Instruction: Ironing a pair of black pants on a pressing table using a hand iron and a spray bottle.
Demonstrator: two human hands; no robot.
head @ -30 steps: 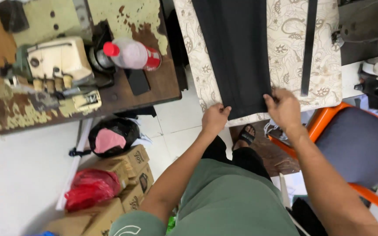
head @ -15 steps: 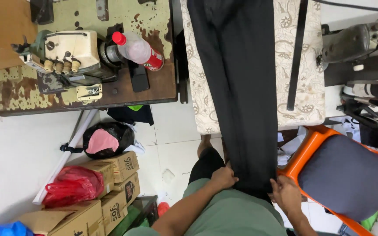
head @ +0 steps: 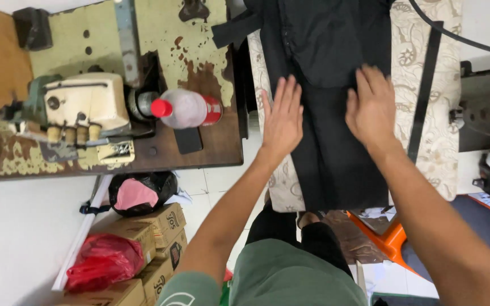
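At the bottom of the frame sit the person's green shirt (head: 290, 277) and dark trousers; both forearms run up from here toward the centre. Lower left, on the white tiled floor, cardboard boxes (head: 154, 226) are stacked with a red plastic bag (head: 100, 262) leaning on them and a black bag (head: 140, 191) with something pink in it just behind — stock kept out of the way, by the look of it. Lower right, an orange chair frame (head: 389, 238) pokes out from under the board.

Centre frame, the left hand (head: 283, 116) lies flat with fingers straight and together, palm down on the left edge of the black garment (head: 336, 130), half on the cloth and half over the patterned ironing pad (head: 415, 68). The right hand (head: 372, 105) is likewise open and flat, fingers slightly spread, pressing the right side of the garment. Neither hand grips anything — both seem to be holding the fabric smooth and taut against the pad. The garment runs lengthwise down the pad, its lower end hanging over the near edge.

Left of centre, a worn wooden desk (head: 211, 150) carries a cream sewing machine (head: 83, 105) and a bottle (head: 185, 109) with a red cap lying on its side. A black strap (head: 423, 90) lies along the pad's right side, near a dark machine (head: 489, 107).
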